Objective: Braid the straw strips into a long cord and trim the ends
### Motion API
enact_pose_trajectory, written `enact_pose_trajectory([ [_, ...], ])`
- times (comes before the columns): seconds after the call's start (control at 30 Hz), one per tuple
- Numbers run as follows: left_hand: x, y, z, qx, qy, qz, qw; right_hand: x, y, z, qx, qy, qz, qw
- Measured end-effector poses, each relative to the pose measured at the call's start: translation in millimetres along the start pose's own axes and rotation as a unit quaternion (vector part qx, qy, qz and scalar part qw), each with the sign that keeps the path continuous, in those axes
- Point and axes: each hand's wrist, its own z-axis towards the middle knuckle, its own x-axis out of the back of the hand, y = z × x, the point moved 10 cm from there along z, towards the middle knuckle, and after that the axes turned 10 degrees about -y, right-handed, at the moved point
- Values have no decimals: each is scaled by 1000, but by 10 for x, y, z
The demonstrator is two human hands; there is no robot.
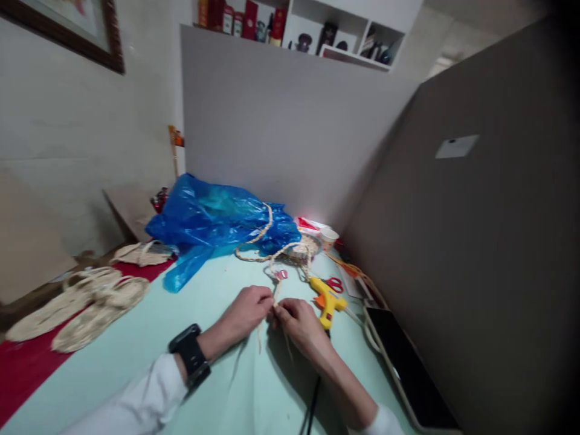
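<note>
My left hand [252, 308] and my right hand [299, 325] meet above the middle of the pale green table, fingertips pinched close together. Both are closed on a thin straw-coloured braided cord [278, 291]. Loose strands dangle below the fingers. From my hands the braid runs away past a small pink clip [281, 275], which lies at or on it. Farther back, a longer loop of braid [254, 258] curls up over a blue plastic bag. A yellow glue gun [327, 305] lies just right of my right hand, beside red-handled scissors [335, 284].
Woven straw sandals [102, 305] rest on red cloth [34, 368] at the left. The crumpled blue bag [217, 208] fills the back. A round container [310, 246] and a paper cup [328, 235] stand behind the glue gun. A dark flat tray-like object [403, 362] lies along the right partition.
</note>
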Motion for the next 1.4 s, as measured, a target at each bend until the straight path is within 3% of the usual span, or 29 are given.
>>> enact_pose_trajectory([
  [0.27,-93,-22,92,-33,-54,-59,996,124,-103,-134,-32,5,-90,995],
  [0.53,-20,-60,49,9,-8,-19,1000,79,-198,-266,-43,28,-208,977],
  [0.67,-16,-134,56,33,4,-41,999,2,-373,-344,12,59,-287,956],
  [0.83,-127,-210,29,62,-32,-149,986,-344,-656,-470,151,99,-395,901],
  [0.97,-200,-178,-39,72,-63,-224,970,-552,-698,-496,179,90,-441,875],
  [1.03,-198,-154,-54,74,-67,-241,965,-540,-676,-464,168,56,-419,890],
  [1.1,-189,-156,-54,78,-70,-254,962,-370,-606,-413,127,38,-346,929],
  [1.17,-184,-195,-47,87,-73,-263,958,-75,-480,-373,63,63,-245,965],
  [1.27,-201,-286,-38,104,-85,-269,954,300,-286,-359,4,128,-114,985],
  [1.4,-250,-351,-17,106,-110,-277,949,252,-119,-242,5,78,-5,997],
])
